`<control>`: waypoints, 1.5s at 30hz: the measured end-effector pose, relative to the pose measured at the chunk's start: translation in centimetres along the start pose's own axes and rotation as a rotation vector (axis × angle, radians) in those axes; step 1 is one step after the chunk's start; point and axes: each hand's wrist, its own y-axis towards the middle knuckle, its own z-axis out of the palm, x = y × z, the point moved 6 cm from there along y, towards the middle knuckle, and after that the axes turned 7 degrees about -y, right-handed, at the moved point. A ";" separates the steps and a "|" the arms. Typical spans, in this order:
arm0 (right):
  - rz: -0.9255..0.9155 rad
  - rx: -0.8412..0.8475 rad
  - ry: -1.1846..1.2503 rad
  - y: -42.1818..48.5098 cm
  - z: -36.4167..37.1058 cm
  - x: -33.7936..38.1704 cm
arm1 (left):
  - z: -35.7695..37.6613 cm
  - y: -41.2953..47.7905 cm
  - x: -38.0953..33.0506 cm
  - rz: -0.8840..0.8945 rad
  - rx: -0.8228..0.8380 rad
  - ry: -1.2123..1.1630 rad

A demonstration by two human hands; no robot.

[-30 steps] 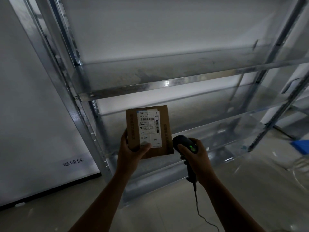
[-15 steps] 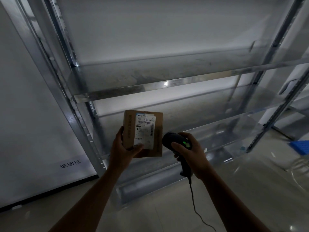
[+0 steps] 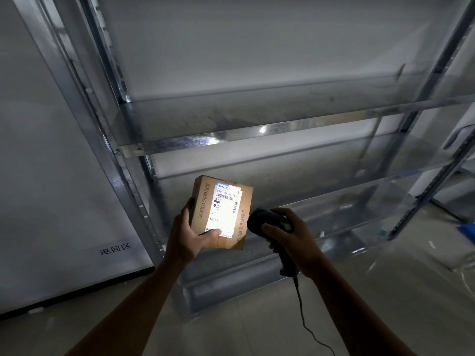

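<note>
1. The left hand holds a small cardboard box up in the air in front of the lower bays of a metal shelving rack. Its grip is clamped on the box, with the thumb pressed across the lower front edge and the fingers wrapped round the left side edge.
2. The box stands slightly tilted. Its white shipping label faces the camera and is brightly lit.
3. The right hand has its grip clamped round the handle of a black barcode scanner. The scanner's head sits just beside the box's right edge, near the lower right corner. I cannot tell whether the two touch.
4. A cable hangs from the base of the handle and runs down over the floor to the bottom edge of the view.
5. The box's top edge is well below the rack's front rail, with open air between them. The rack's left upright stands near the left hand, on its outer side.
6. Behind the box a shelf bay opens back to the wall, and the space widens to the right.
7. A pale wall panel with printed characters is at far left, and a blue object is at the right edge.
</note>
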 end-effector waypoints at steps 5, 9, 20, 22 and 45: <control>0.013 -0.020 -0.011 0.3 0.0 -0.3 | -0.2 0.1 1.1 -0.033 -0.004 0.086; 0.032 -0.024 0.008 0.4 0.0 -0.4 | -0.4 0.1 1.3 -0.016 -0.017 0.089; 0.056 0.043 -0.021 0.0 0.7 -1.4 | -0.3 -0.5 1.9 -0.003 0.049 0.011; 0.063 0.042 -0.014 -0.2 0.7 -1.4 | -0.7 -0.4 2.4 -0.010 0.045 -0.003; 0.166 -0.203 -0.055 -5.3 1.2 -3.0 | -0.3 -5.9 3.9 -0.167 0.039 -0.323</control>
